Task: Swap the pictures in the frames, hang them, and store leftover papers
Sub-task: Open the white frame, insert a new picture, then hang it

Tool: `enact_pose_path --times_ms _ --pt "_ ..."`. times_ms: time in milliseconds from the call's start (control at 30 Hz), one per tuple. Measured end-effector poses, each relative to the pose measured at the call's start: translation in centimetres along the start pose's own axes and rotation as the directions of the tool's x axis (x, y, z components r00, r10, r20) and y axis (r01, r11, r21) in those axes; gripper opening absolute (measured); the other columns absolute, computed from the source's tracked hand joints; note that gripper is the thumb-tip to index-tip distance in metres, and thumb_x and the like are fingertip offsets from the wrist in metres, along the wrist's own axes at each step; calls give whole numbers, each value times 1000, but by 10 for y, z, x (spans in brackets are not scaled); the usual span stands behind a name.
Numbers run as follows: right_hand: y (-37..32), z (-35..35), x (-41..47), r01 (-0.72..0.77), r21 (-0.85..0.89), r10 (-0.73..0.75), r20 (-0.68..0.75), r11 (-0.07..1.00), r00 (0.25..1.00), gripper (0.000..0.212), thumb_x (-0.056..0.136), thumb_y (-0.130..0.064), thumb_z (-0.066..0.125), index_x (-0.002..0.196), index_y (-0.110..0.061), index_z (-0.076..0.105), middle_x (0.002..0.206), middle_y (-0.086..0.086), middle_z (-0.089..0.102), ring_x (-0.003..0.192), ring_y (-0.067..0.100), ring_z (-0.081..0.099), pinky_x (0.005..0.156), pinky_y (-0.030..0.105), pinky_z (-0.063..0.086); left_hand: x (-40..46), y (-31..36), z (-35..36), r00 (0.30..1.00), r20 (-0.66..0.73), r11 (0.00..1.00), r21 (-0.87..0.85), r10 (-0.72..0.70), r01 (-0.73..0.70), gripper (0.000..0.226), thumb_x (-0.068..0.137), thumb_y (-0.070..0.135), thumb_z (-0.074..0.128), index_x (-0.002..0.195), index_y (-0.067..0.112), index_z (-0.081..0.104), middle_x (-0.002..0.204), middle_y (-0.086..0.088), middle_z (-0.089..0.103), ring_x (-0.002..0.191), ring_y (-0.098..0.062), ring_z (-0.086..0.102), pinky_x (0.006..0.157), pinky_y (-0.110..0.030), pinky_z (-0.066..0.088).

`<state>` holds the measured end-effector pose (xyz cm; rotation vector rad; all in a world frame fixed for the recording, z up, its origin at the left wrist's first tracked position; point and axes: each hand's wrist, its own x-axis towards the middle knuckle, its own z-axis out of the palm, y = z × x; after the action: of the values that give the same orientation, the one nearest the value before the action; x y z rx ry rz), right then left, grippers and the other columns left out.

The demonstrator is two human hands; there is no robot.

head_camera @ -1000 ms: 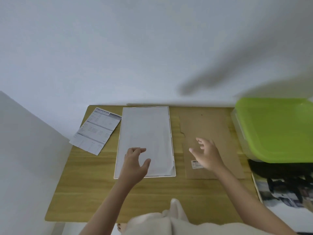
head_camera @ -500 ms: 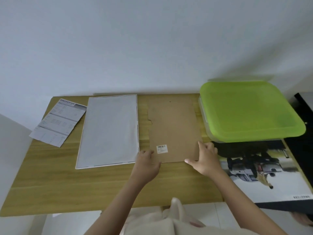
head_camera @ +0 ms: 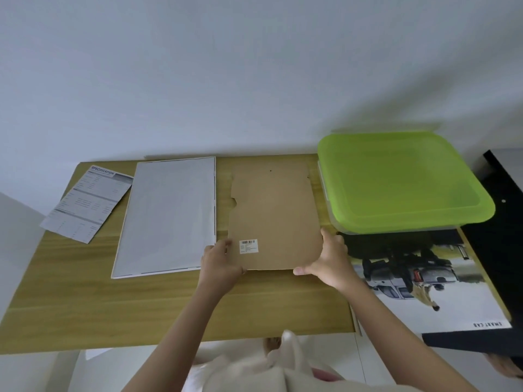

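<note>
A brown cardboard backing board (head_camera: 274, 210) with a barcode sticker lies in the middle of the wooden table (head_camera: 85, 301). My left hand (head_camera: 222, 260) grips its near left corner and my right hand (head_camera: 328, 260) grips its near right corner. To the left lies a white picture frame (head_camera: 167, 216), face down, with a grey sheet in it. A printed specification paper (head_camera: 87, 205) rests at the far left. A car poster (head_camera: 430, 281) lies at the right, partly under a bin.
A clear storage bin with a lime green lid (head_camera: 402, 182) stands at the back right on the poster. A black surface (head_camera: 503, 230) runs along the right edge. A white wall rises behind the table. Pale cloth covers my lap at the bottom.
Both hands moved from above the frame and the board to the board's near corners and closed on them. The view shifted right, which brought the bin and poster fully into view.
</note>
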<state>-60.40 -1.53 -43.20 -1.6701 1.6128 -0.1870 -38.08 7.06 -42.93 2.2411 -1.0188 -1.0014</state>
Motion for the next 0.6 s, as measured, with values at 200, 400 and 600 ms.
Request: enact_pose_path --times_ms 200,400,600 --pt "-16 11 -11 16 56 -16 -12 998 1000 121 33 -47 91 137 -24 35 126 3 37 126 25 36 104 45 38 -9 -12 -27 993 -52 994 -21 104 -105 78 67 14 80 134 22 41 113 -1 44 105 -19 52 89 -32 49" --pt "-58 39 -16 83 109 -82 -8 991 997 132 40 -37 94 148 -22 19 128 -1 30 128 20 31 109 38 33 -8 -37 -76 990 -72 990 -69 120 -125 76 70 13 78 135 24 40 117 -2 45 96 -13 54 67 -13 40" --pt "-116 83 -14 148 110 -155 53 983 987 130 42 -36 94 148 -23 18 116 -4 27 127 21 31 106 31 32 -1 -74 -136 994 -93 994 -90 61 -69 76 67 11 79 134 21 44 116 -5 46 94 -13 55 82 -31 50"
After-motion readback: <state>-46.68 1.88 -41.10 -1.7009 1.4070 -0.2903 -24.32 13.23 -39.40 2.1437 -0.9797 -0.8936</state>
